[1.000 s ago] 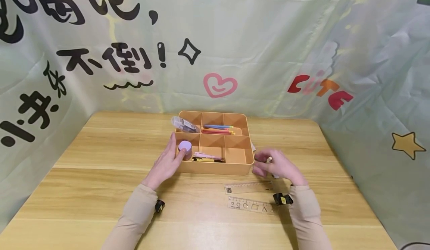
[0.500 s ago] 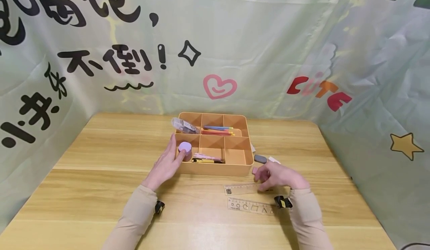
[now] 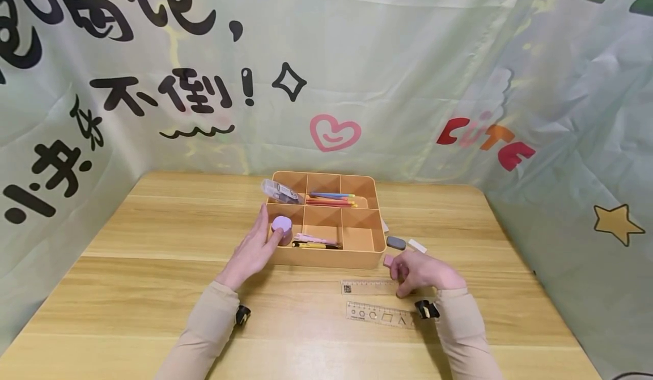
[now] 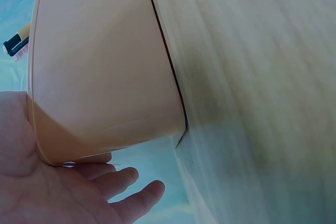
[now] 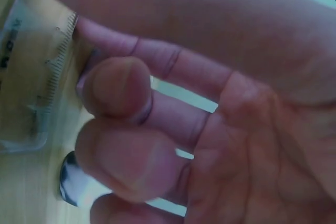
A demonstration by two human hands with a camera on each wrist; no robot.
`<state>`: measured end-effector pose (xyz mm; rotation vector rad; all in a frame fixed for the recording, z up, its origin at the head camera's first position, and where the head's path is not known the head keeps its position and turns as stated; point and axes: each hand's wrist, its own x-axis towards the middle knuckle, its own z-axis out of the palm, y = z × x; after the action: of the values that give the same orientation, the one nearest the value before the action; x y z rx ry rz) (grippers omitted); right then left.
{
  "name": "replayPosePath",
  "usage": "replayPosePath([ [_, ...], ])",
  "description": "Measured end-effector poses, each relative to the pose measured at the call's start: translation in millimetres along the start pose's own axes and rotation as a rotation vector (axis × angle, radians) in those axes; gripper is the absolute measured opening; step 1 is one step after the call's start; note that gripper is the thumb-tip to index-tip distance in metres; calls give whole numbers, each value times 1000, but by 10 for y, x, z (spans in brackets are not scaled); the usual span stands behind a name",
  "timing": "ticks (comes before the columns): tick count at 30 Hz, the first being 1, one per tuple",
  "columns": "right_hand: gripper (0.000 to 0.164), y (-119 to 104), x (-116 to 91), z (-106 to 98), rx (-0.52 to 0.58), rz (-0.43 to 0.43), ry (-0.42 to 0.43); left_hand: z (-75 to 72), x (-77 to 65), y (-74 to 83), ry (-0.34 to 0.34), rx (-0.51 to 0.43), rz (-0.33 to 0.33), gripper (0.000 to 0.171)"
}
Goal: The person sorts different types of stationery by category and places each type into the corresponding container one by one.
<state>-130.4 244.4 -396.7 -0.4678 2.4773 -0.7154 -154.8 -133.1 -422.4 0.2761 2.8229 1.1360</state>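
My left hand (image 3: 250, 249) grips the left wall of the orange divided organizer box (image 3: 326, 259); in the left wrist view the other fingers (image 4: 142, 198) lie outside the box. The thumb reaches over the rim beside a round purple-lidded container (image 3: 282, 225). My right hand (image 3: 423, 272) is low over the upper clear ruler (image 3: 367, 287), thumb and index finger at its two long edges, seemingly pinching it; the hand hides its right part. The remaining fingers (image 5: 131, 156) are curled in the right wrist view. Right by the knuckles lies a pink eraser (image 3: 388, 260).
A second clear ruler (image 3: 380, 313) lies nearer. A grey eraser (image 3: 395, 243) and a white eraser (image 3: 417, 246) lie right of the box. Inside the box are a correction tape (image 3: 282, 191), pencils (image 3: 330, 202), a yellow pen (image 3: 312, 245) and a pink pen (image 3: 313, 238).
My right hand has moved away from the erasers beside the box and down to the upper ruler, leaving the erasers on the table. The left hand has stayed at the box.
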Motion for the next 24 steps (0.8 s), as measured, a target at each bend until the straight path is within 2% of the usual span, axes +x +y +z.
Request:
replayPosePath([
  [12, 30, -52, 22, 59, -82, 97, 40, 9, 12, -12, -3, -6, -4, 80],
  [19, 32, -50, 26, 70, -115, 99, 60, 7, 9, -12, -3, -3, -1, 80],
  [24, 31, -55, 26, 65, -101, 102, 51, 7, 4, -12, 0, -5, 5, 80],
])
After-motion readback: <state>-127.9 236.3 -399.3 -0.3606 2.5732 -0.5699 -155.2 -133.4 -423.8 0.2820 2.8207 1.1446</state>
